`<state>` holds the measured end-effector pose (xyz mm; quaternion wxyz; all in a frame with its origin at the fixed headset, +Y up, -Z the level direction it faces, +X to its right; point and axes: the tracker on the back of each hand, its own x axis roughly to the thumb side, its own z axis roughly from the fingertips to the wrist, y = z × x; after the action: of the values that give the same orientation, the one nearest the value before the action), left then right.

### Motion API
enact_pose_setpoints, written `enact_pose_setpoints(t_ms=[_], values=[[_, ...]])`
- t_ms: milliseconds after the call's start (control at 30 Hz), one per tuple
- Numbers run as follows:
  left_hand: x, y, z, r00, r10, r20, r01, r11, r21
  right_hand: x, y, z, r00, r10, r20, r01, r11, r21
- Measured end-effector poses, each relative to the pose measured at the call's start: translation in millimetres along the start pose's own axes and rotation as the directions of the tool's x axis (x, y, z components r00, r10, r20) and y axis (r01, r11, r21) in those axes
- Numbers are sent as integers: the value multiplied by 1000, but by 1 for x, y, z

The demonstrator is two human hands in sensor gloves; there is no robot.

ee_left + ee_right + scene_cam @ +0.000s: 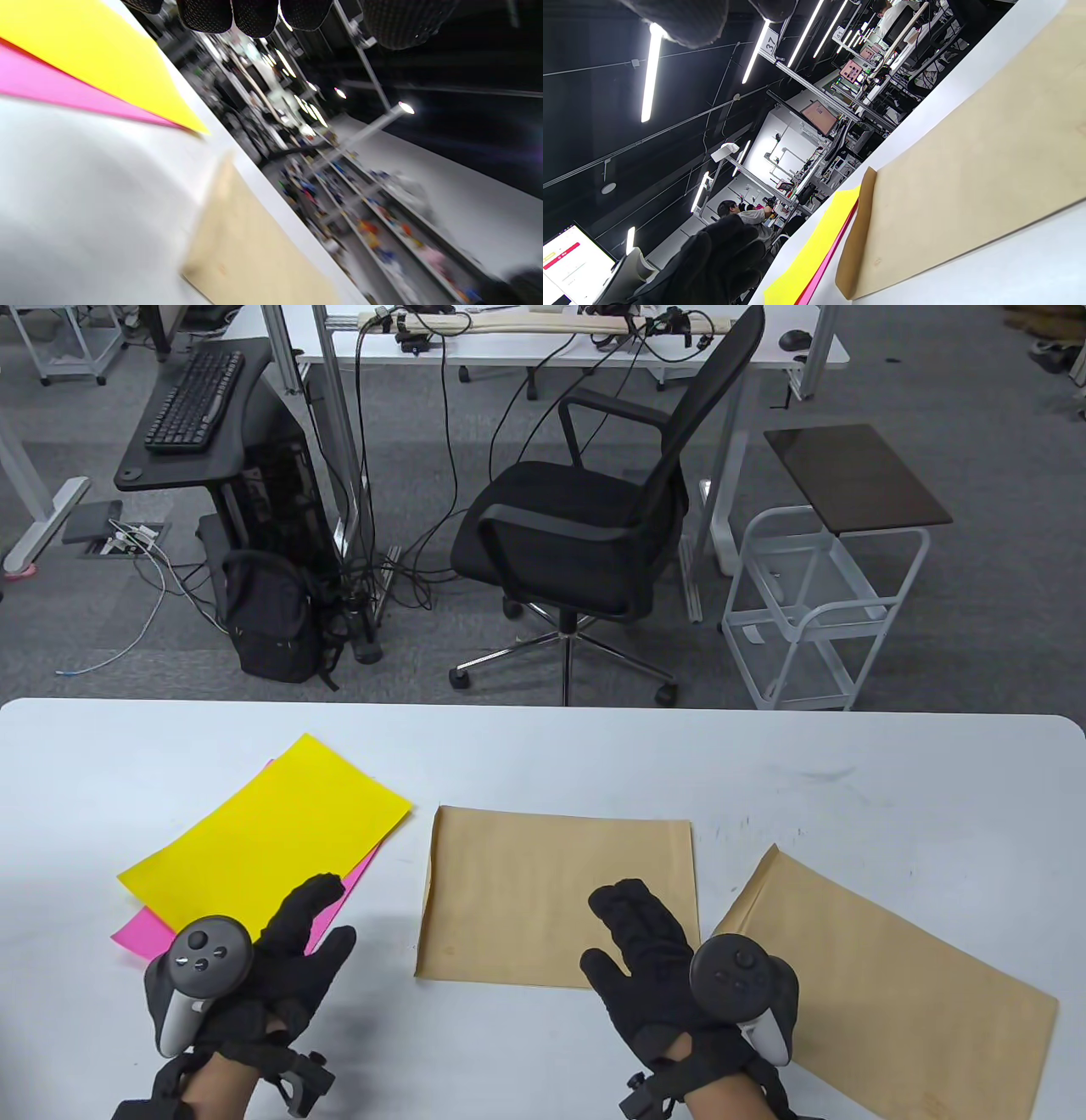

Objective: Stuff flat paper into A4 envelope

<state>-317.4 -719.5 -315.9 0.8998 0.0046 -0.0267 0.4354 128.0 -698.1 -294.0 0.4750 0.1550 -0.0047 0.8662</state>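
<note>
Table view is looking bright, even, sharp, edges bowing slightly. Left wrist view is smearing badly with motion blur. Right wrist view is staying sharp; ceiling tubes (649, 72) glaring around 11 o'clock.

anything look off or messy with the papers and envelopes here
Nothing damaged or spilled. The yellow sheet lies askew on the pink sheet, so the stack isn't squared. The middle envelope has its left edge lifted off the table. The second envelope lies angled at the right.
</note>
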Motion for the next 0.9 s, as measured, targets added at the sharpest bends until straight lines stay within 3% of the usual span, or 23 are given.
enact_pose_setpoints(t_ms=[167,267,367,533,600,733,900], values=[[-32,27,-3,954,-155,-256,202,965,167,-3,-1,0,1000,-13,-5,13,1000,10],[-52,36,-4,866,-246,-435,357,913,196,-3,0,0,1000,-2,-8,2,1000,24],[-68,35,-6,755,-303,-582,458,878,137,-5,2,0,1000,0,-15,1,999,36],[-76,24,-11,550,-413,-726,597,802,-3,-5,2,1,1000,7,-21,-6,999,49],[-77,18,-13,509,-408,-758,595,803,-32,-6,2,1,1000,6,-26,-4,998,56],[-75,10,-16,422,-492,-762,682,726,-90,-7,3,0,999,10,-35,-7,998,68],[-74,3,-19,328,-540,-775,705,686,-179,-7,2,0,999,9,-47,-5,997,77]])
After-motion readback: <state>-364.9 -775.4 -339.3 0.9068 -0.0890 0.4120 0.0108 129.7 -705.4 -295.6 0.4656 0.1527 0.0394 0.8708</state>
